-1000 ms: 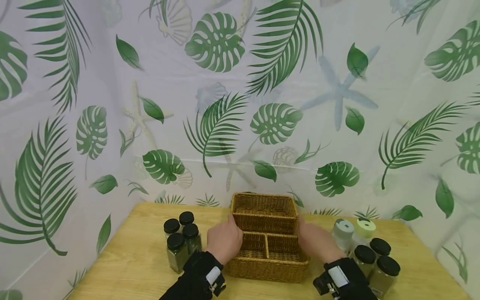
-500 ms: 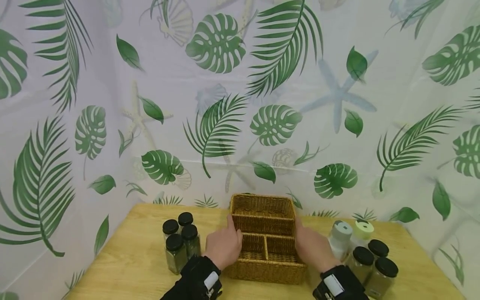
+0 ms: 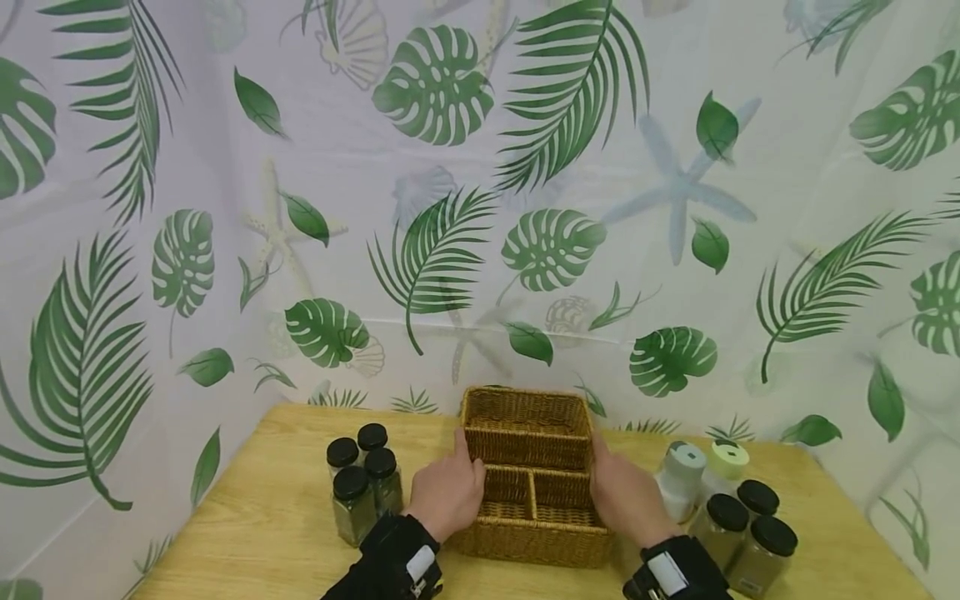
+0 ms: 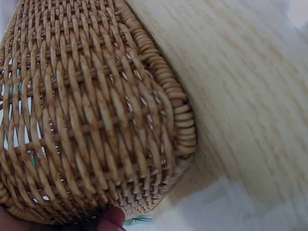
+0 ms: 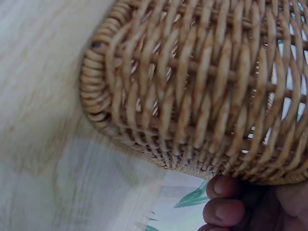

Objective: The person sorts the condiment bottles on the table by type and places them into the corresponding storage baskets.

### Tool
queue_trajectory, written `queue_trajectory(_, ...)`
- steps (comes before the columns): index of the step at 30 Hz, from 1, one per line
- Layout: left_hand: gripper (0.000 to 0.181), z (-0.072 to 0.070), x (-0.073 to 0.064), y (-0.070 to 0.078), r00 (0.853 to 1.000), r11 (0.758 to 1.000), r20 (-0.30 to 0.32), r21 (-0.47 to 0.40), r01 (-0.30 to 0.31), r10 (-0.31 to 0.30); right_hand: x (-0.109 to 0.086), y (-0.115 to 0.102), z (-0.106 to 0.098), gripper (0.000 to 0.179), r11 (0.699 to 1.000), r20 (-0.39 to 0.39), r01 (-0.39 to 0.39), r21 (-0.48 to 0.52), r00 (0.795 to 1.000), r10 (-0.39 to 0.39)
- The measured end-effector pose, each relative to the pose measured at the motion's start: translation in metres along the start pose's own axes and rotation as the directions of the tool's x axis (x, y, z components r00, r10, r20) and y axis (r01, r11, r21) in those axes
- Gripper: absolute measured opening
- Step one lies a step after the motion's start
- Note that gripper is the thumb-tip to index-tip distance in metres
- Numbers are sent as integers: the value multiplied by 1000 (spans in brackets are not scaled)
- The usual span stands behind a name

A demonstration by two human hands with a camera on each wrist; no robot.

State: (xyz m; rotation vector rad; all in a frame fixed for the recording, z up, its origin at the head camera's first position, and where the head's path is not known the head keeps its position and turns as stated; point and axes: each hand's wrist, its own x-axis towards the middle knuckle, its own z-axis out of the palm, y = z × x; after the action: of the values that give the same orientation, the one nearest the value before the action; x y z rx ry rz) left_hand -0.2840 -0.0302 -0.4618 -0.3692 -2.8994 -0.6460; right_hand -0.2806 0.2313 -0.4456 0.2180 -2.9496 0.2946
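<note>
L hand (image 3: 447, 493), R hand (image 3: 628, 497) — fingers (image 5: 224, 211) clamped on basket (image 3: 534, 543) sides — blk-lidded jars (image 3: 354, 510) nr.

Basket (image 3: 536, 543) on table (image 3: 277, 508); four jars (image 3: 362, 489) left of it; bottles (image 3: 687, 473) right, behind three jars (image 3: 754, 550)

Brown woven basket (image 3: 534, 543): upright on table (image 3: 262, 508), long side forward, held at both ends. Stepped: one wide raised rear compartment, two smaller side by side in front.
</note>
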Motion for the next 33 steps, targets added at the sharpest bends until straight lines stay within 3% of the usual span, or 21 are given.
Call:
queue_trajectory(8,62,1,-1,1,1000,1000,-6,2,-15,15,-4,3,0,51,999,-14,36,-20,999,-36)
queue_trajectory(18,64,-2,-9,2,998,998,67,-58,21,-17,-13,-1,-1,51,999,-8,26,-20,1000,-27)
queue_trajectory(24,64,-3,-20,2,994,996,107,-82,34,-25,-24,-3,-3,52,996,-29,85,-40,996,-86)
queue_trajectory(33,67,-12,-40,6,992,997,128,-72,7,2,-40,-7,-5,53,997,8,72,-11,997,-72)
